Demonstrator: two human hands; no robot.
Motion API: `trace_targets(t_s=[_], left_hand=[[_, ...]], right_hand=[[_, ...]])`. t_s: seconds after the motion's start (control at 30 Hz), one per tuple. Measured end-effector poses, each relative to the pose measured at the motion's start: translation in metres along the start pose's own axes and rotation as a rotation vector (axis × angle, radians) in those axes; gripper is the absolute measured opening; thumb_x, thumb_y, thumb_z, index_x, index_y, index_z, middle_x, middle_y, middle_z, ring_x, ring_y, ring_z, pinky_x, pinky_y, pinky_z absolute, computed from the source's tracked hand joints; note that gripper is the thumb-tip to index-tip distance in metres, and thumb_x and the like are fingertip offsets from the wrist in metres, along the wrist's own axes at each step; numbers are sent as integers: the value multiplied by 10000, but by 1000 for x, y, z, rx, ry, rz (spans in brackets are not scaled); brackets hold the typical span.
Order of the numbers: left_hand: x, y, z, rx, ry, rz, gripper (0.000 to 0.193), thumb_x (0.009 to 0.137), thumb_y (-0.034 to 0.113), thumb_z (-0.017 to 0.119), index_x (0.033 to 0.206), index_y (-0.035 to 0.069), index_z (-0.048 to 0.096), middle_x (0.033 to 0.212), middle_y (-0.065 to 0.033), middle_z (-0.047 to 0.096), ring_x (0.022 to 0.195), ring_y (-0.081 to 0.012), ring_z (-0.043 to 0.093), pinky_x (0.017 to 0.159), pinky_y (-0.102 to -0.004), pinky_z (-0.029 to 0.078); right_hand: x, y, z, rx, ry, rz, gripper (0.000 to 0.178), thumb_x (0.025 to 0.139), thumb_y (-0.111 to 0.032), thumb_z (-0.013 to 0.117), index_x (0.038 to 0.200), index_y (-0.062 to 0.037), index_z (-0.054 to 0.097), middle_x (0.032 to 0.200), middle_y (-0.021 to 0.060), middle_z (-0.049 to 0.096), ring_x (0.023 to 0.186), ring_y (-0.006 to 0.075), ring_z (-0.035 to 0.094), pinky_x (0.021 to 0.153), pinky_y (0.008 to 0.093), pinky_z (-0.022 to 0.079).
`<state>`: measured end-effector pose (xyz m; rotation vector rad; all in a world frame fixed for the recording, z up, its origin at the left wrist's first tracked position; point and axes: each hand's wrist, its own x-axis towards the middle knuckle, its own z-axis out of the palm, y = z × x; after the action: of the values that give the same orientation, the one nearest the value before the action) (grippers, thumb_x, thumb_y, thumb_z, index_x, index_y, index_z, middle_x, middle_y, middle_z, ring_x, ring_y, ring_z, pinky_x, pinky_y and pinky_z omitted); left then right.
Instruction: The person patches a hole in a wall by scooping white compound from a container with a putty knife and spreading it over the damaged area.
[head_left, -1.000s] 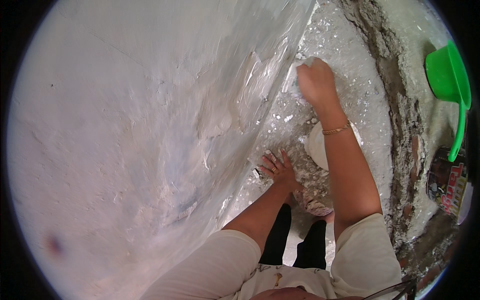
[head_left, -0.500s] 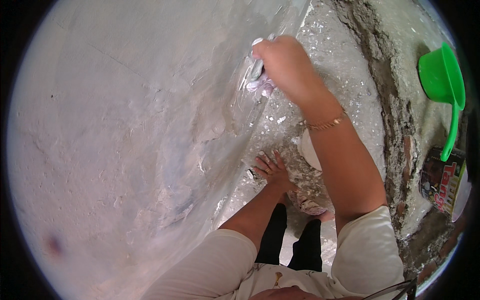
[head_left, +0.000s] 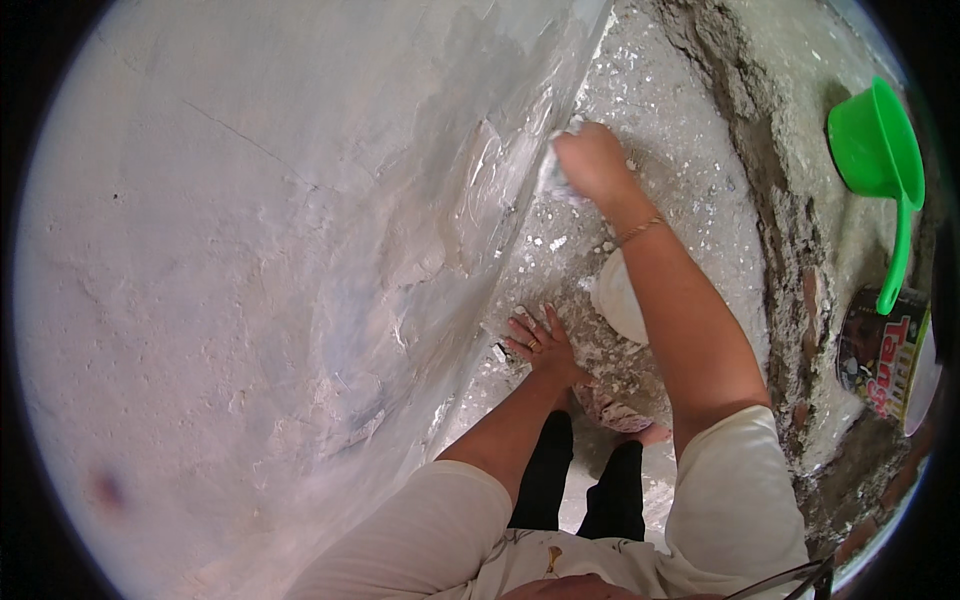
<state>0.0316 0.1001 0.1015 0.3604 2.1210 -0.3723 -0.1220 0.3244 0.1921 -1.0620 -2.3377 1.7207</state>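
Observation:
My right hand (head_left: 596,165) is closed on a white-smeared object (head_left: 556,175), low against the foot of the plastered wall (head_left: 280,290). Its kind is hidden by the fingers and the white coating. Wet, shiny streaks mark the wall just left of that hand. My left hand (head_left: 542,343), wearing a ring, rests palm down on the speckled floor (head_left: 690,130) near the wall's base, fingers spread and holding nothing. Between the two hands sits a round white container or lid (head_left: 622,297), partly covered by my right forearm.
A bright green dipper (head_left: 872,145) lies at the far right beyond a rough, broken ridge (head_left: 775,190). Below it is a dark printed bucket (head_left: 872,350) with a pale inside. White crumbs litter the floor, and a mottled pinkish thing (head_left: 615,410) lies by my foot.
My right hand has come down off the wall, moving right and slightly nearer to the floor along the wall's foot, still gripping the white-smeared object. My left hand stays in place.

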Motion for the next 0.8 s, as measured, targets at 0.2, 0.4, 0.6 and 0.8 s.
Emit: trace_targets(t_s=[0.2,0.4,0.6,0.8], left_hand=[[2,-2,6,-7,34,4,1581,481,572,873,1454,-33,-217,1458,-457,-110,1322,-633,-195,987,-778,-65],[3,-8,9,-41,58,28,1603,454,540,892,1445,-42,-225,1430,-473,-167,1297,-638,-243,938,-802,-109],[-4,2,-8,-3,-7,18,1567,490,561,870,1455,-41,-208,1461,-451,-112,1313,-645,-191,982,-787,-58],[-2,-3,-1,-26,7,18,1570,500,535,876,1436,-51,-240,1440,-473,-128,1299,-658,-200,970,-793,-64]], right_hand=[[-25,-74,-13,-178,26,-371,217,803,-157,567,826,46,639,734,191,635,672,298,643,638,414,527],[0,-28,-65,121,114,-522,249,812,-178,559,842,69,567,675,139,595,531,223,597,468,365,484],[14,-15,-29,-20,51,32,227,820,-167,570,822,30,682,861,271,658,875,326,672,748,408,535],[-13,-65,-7,39,32,-107,212,794,-175,609,822,21,685,896,264,659,882,334,663,801,438,518]])
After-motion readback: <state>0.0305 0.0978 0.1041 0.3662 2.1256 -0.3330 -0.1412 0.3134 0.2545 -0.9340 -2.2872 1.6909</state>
